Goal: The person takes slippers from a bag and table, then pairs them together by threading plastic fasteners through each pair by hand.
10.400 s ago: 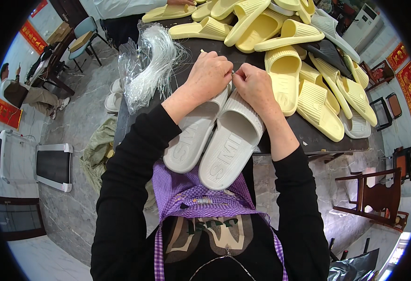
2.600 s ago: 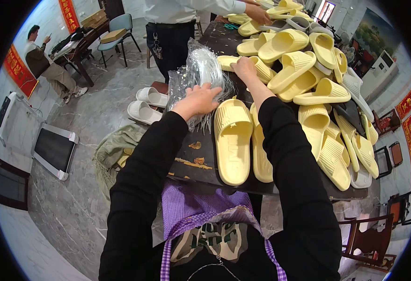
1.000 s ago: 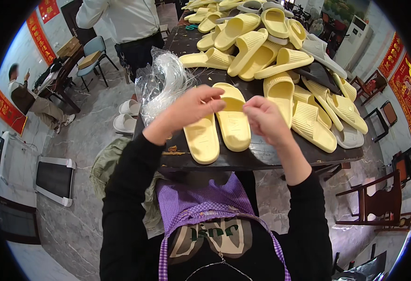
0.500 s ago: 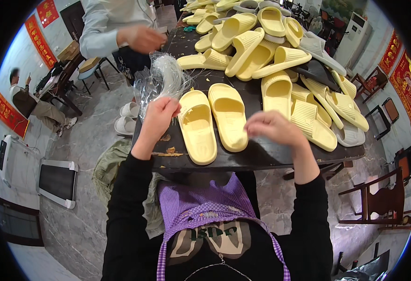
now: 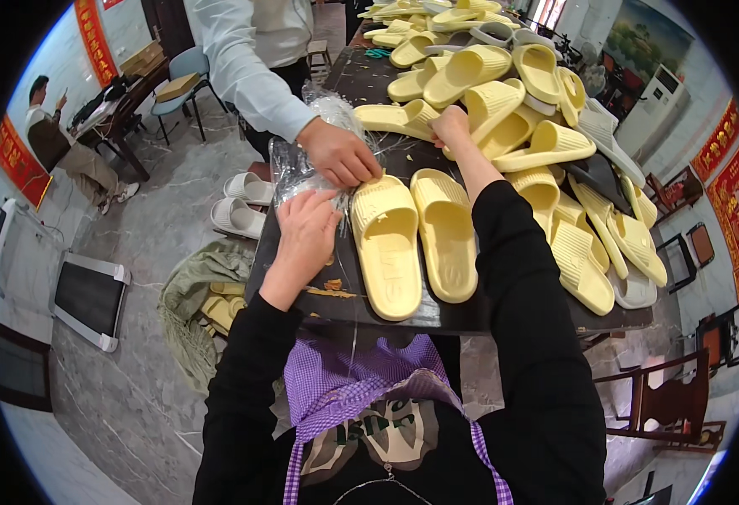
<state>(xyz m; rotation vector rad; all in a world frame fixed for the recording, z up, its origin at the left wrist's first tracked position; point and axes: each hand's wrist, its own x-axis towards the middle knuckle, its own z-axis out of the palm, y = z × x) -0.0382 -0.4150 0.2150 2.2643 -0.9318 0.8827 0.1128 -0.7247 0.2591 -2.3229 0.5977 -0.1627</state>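
Note:
Two yellow slide slippers, a left one (image 5: 388, 261) and a right one (image 5: 445, 244), lie side by side in front of me, toes pointing away. My left hand (image 5: 306, 236) rests beside the left slipper, fingers apart over a bunch of clear plastic strands and film (image 5: 323, 114). Reaching farther out, my right hand (image 5: 452, 128) is closed at the end of a yellow slipper (image 5: 395, 116) lying crosswise; its fingertips are partly hidden. A co-worker's hand (image 5: 342, 153) touches the toe of the left slipper from the far left.
A heap of yellow slippers (image 5: 470, 76), with some grey ones, covers the back and right of the dark table (image 5: 336, 307). White slippers (image 5: 239, 217) stand left of it. A green sack (image 5: 188, 316) with yellow pieces sits on the floor. Wooden chairs (image 5: 664, 396) stand right.
My right hand has moved from the right slipper forward to the crosswise slipper. The co-worker's hand has come down to the left slipper's toe. My left hand has turned and its fingers have spread.

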